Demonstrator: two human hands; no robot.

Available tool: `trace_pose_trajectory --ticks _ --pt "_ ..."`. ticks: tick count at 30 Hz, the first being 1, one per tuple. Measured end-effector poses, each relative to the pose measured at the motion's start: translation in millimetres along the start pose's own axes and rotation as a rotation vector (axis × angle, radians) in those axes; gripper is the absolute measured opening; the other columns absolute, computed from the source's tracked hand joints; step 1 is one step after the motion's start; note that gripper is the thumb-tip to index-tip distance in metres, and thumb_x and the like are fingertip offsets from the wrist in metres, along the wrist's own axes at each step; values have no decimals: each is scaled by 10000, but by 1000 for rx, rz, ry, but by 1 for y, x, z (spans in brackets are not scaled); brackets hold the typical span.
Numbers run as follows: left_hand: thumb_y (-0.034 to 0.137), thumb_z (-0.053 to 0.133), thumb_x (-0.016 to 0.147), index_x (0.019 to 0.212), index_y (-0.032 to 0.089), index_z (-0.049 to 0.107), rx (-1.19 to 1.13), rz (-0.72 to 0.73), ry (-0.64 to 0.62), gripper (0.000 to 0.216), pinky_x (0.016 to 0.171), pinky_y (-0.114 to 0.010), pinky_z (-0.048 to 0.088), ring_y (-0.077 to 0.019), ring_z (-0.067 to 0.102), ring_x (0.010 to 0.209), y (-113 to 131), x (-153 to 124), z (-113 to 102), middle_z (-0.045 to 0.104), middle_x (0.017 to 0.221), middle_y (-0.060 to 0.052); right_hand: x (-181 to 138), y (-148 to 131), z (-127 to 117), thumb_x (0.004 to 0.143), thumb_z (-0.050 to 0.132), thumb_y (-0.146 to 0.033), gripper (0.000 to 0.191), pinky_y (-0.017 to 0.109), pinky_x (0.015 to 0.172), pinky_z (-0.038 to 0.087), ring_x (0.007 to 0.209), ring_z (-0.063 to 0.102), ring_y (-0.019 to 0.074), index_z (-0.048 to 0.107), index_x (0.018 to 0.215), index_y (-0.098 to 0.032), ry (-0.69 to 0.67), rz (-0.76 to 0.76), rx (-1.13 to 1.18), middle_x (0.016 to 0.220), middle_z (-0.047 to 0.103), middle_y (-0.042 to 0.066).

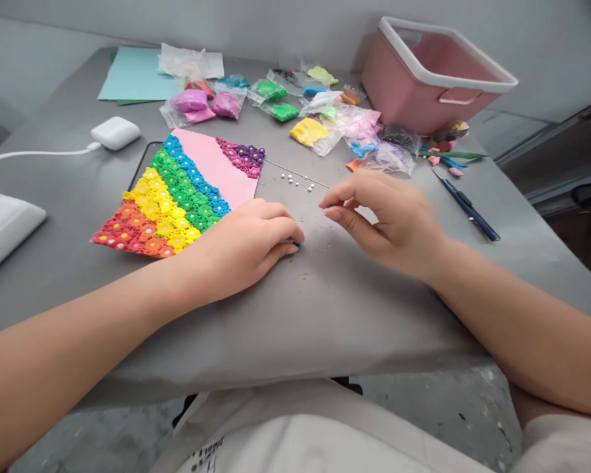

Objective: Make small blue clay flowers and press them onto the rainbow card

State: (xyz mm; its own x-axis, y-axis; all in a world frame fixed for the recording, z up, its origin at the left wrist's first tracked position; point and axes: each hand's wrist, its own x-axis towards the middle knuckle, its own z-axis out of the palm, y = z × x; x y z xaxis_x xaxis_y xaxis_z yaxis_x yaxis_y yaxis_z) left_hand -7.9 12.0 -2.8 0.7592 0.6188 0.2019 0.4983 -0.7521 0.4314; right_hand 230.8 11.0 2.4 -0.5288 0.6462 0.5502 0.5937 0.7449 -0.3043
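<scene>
The right hand pinches a tiny blue clay-like speck between nearly touching fingers; the left hand closes its fingertips on a small dark-blue piece at the grey tabletop. Apparently portioning blue bits, which calls for light fingertips. Left lies a flower-covered, rainbow-striped pink board.

Grey table was pretty loaded: pink bin, baggies of colourful clay, tiny white balls, slim blue tool, white case.
</scene>
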Motion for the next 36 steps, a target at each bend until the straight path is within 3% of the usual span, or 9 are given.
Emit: trace_pose_trajectory --ticks 4,7,13,17,25,36 --pt "173 573 958 989 159 701 8 -13 -32 132 866 -310 469 -205 653 934 3 1 -5 715 943 -45 -2 4 2 1010 571 -339 215 271 642 499 669 627 130 658 851 -225 34 -83 11 741 688 -5" --pt "169 618 922 967 179 682 -119 -109 -70 79 768 -260 468 -145 644 801 8 1 -11 712 891 -1 -1 4 3 959 664 -322 140 247 615 495 665 631 116 669 861 -221 89 -101 72 749 693 -15" --pt "343 762 846 1033 210 670 -686 -292 76 247 694 -226 495 -124 648 808 14 2 -18 706 922 4 0 -10 -1 941 680 -226 83 253 591 512 631 616 108 714 866 -231 191 -138 332 721 699 -15" --pt "335 831 791 1005 226 667 -980 -371 123 291 683 -192 509 -120 660 853 15 2 -17 689 905 13 1 -21 0 888 747 -199 35 251 596 549 661 644 113 739 899 -231 252 -173 478 757 707 -9" --pt "345 857 778 901 223 661 -1213 -363 67 262 663 -169 497 -83 619 755 19 2 -16 653 823 42 -4 -23 5 917 709 -162 237 254 660 609 769 682 113 779 1105 -288 194 -166 560 900 677 14" --pt "300 817 842 924 259 707 -1357 -294 -11 143 618 -121 441 -38 570 704 14 0 -11 676 828 69 -6 -23 2 946 673 -177 276 259 673 615 800 675 117 778 1148 -333 131 -121 562 936 682 18"
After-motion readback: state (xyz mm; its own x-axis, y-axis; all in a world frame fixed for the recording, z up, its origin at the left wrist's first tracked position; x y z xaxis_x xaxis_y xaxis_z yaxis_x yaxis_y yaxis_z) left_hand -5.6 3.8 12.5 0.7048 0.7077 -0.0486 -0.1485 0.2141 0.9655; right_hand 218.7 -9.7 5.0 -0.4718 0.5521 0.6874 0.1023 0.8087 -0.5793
